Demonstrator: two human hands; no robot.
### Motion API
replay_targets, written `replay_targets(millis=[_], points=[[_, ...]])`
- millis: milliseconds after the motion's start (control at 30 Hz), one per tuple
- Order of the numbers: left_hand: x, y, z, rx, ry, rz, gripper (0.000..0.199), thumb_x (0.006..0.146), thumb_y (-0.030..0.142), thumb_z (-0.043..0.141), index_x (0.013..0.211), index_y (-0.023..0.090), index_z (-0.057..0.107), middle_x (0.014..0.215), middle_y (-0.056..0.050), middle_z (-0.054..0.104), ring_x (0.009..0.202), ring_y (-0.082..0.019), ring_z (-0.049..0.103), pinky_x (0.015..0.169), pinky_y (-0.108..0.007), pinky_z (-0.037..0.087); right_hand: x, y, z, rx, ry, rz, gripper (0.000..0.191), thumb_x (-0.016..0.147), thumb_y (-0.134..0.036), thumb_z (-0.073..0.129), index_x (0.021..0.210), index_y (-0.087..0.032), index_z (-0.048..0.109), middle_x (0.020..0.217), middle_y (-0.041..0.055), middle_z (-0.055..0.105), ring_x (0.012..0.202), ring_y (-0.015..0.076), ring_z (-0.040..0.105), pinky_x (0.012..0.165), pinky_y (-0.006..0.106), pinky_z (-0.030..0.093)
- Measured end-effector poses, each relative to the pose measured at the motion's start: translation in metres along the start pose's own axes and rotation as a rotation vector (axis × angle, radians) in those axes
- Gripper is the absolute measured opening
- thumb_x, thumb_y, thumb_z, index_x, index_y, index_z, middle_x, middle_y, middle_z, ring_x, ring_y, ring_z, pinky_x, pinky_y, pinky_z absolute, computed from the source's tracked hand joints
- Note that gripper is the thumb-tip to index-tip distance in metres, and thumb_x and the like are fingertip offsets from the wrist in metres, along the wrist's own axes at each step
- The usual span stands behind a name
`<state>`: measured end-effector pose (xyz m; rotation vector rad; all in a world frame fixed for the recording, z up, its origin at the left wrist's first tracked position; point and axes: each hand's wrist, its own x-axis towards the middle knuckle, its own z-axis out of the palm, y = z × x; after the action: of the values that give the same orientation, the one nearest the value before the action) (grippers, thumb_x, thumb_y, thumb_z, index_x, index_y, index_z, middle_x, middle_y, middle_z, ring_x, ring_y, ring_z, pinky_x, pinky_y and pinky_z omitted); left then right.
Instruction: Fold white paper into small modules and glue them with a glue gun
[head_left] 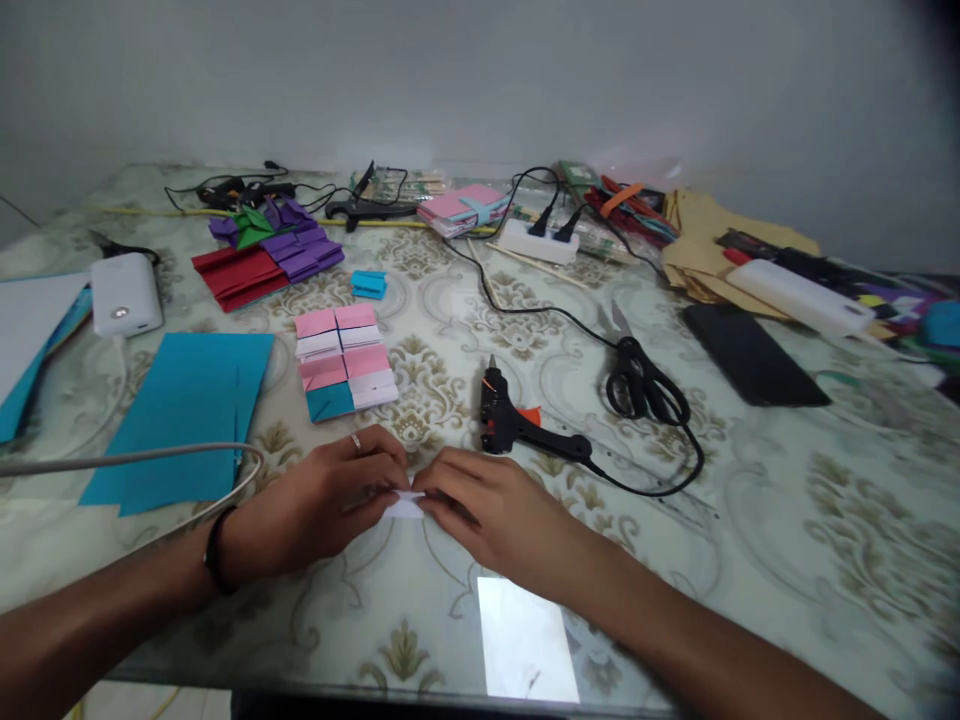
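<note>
Near the table's front, a small folded white paper (406, 505) is pinched between both hands. My left hand (322, 495), with a ring and a dark wristband, holds its left side with fingers and thumb pressed together. On its right side, the fingers of my right hand (480, 500) are closed on it too. Folded pink, white and teal papers (346, 362) lie just beyond my left hand. A black glue gun (517, 420) rests on its side beyond my right hand. Blue sheets (187, 415) are stacked at the left.
Scissors (634, 375) and a black phone (754, 355) lie to the right. A white power bank (126, 295) with a cable is at the left. Red folded paper (238, 275), purple folded paper (304, 250) and a power strip (538, 240) sit farther back.
</note>
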<state>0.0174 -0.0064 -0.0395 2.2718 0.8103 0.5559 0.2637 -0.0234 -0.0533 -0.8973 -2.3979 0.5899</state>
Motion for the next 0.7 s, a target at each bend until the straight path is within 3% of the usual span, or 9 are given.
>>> replay_targets(millis=[167,367,533,700], points=[[0.0016,0.0014,-0.0008,0.011,0.013,-0.020,0.022,0.104,0.010,0.051,0.098,0.022,0.069,0.108,-0.004,0.071,0.099,-0.020,0.073,0.087,-0.031,0.056,-0.0011,0.0017,0.0051,0.036,0.006,0.031,0.013,0.107,-0.014,0.058,0.102,-0.017,0.070,0.093,0.0047,0.074,0.081,0.0180,0.073,0.076,0.030,0.061],[0.0035,0.0024,0.0005,0.004,0.034,-0.101,0.018,0.102,0.008,0.052,0.107,0.019,0.065,0.102,-0.003,0.073,0.094,-0.019,0.071,0.084,-0.029,0.055,-0.0015,0.0017,0.0080,0.039,0.041,-0.009,0.015,0.108,-0.015,0.057,0.110,-0.016,0.072,0.102,0.0080,0.076,0.090,0.0200,0.075,0.083,0.034,0.064],[0.0030,-0.0006,-0.0008,0.137,0.030,-0.114,0.022,0.103,0.004,0.052,0.097,0.018,0.068,0.106,-0.006,0.072,0.102,-0.020,0.068,0.094,-0.032,0.053,0.0001,0.0008,0.0092,-0.029,0.054,0.015,0.020,0.109,-0.020,0.057,0.112,-0.015,0.076,0.109,0.0105,0.077,0.097,0.0232,0.077,0.089,0.038,0.066],[0.0017,-0.0033,-0.0001,0.206,0.030,-0.107,0.020,0.104,0.007,0.055,0.096,0.018,0.070,0.100,-0.003,0.071,0.090,-0.017,0.070,0.084,-0.028,0.054,0.0017,-0.0046,0.0093,-0.173,0.014,-0.031,0.019,0.107,-0.017,0.061,0.115,-0.012,0.078,0.113,0.0104,0.078,0.101,0.0249,0.072,0.090,0.039,0.063]])
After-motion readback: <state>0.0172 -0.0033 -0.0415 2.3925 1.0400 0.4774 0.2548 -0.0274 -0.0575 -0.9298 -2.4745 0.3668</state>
